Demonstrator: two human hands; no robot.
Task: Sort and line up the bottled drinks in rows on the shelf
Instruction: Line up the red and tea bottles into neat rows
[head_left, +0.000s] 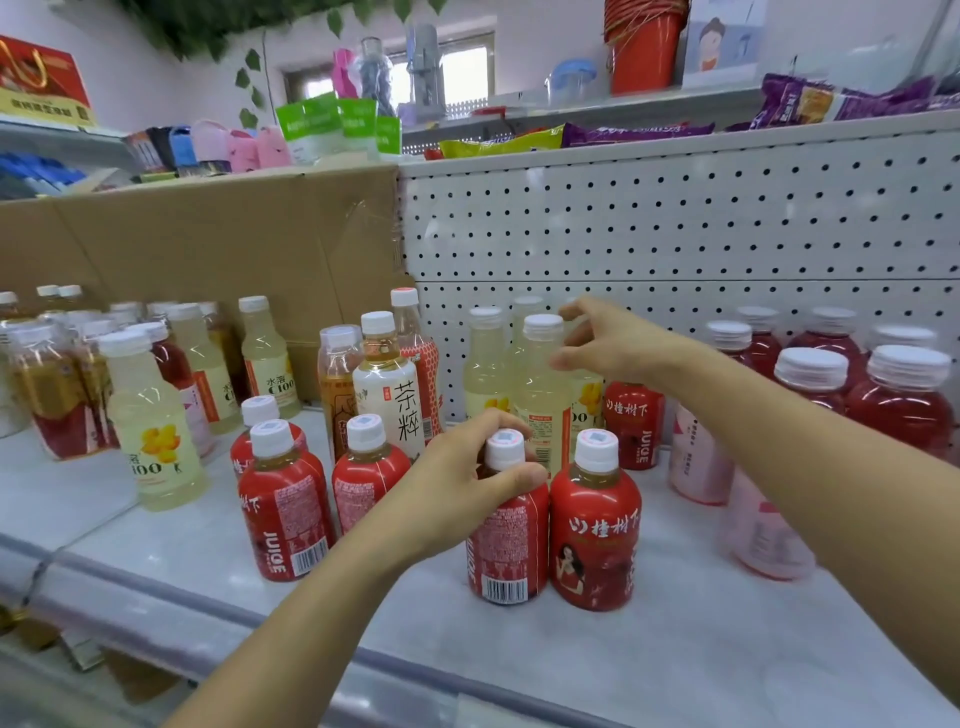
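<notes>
On the white shelf (675, 649), my left hand (462, 478) grips the neck of a red juice bottle (506, 545), which stands upright against a second red juice bottle (595, 530). Farther back, my right hand (608, 343) curls finger and thumb round the neck of a pale yellow bottle (587, 402) in a small group of the same drink (543, 395), close to the pegboard. Three more red juice bottles (283, 509) stand to the left. Behind them is a white tea bottle (389, 384).
Mixed yellow and red drinks (153, 426) crowd the shelf's left side in front of a cardboard box (208, 244). Clear bottles of red drink (904, 400) and pink bottles (769, 530) stand at the right. The pegboard (675, 223) closes the back. Snack packs lie on the upper shelf.
</notes>
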